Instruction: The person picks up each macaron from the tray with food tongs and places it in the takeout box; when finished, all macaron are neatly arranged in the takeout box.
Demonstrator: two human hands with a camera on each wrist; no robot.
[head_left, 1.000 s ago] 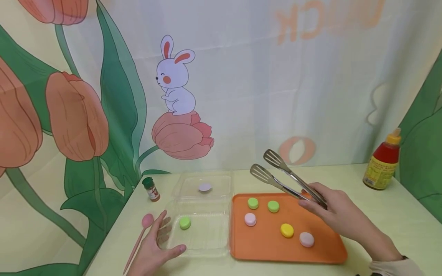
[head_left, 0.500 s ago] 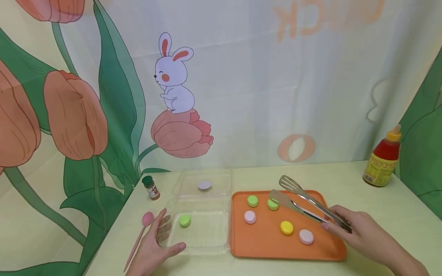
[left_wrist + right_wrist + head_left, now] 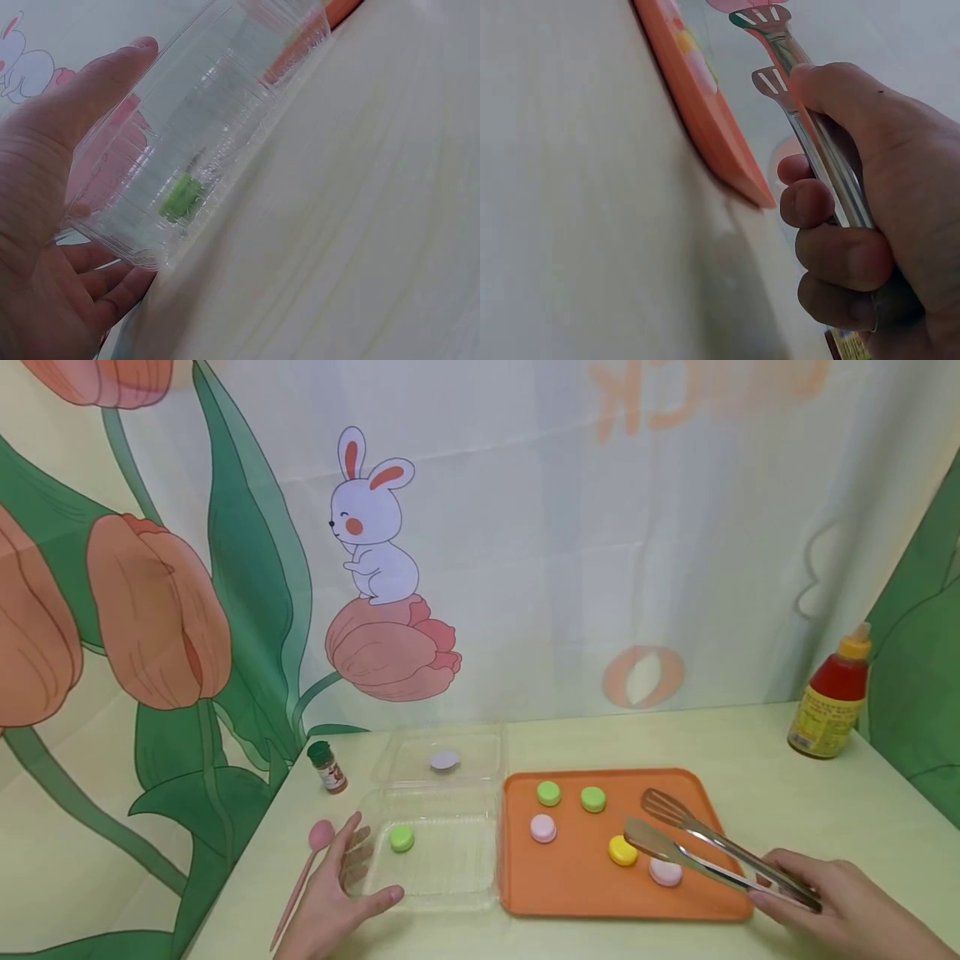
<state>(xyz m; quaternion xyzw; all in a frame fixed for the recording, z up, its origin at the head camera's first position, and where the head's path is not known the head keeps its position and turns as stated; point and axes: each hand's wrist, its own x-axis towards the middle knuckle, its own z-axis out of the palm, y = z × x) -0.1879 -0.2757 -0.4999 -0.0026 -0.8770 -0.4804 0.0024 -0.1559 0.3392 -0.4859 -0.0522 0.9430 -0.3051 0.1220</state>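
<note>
My left hand (image 3: pixel 333 885) holds the left front corner of an open clear plastic clamshell box (image 3: pixel 450 900). In the left wrist view the thumb (image 3: pixel 112 79) lies along its wall and the curled fingers sit at its corner. One green macaron (image 3: pixel 401 837) is inside the box's base. My right hand (image 3: pixel 832 893) grips metal tongs (image 3: pixel 720 852), whose slotted ends are spread apart above the right part of an orange tray (image 3: pixel 570 897). On the tray lie two green macarons (image 3: pixel 592 799), a yellow one (image 3: pixel 622 851) and two pink ones (image 3: pixel 543 828). The tongs partly cover the right-hand pink one.
A pink spoon (image 3: pixel 321 835) lies left of my left hand. Behind it stands a small green-capped jar (image 3: pixel 327 767). A red sauce bottle (image 3: pixel 828 697) is at the back right. The box lid (image 3: pixel 480 752), folded back, bears a pale oval sticker (image 3: pixel 444 761).
My right hand and the tongs have moved right and down, lowering the tong ends from above the tray's back edge towards the yellow and pink macarons. The left hand keeps its place.
</note>
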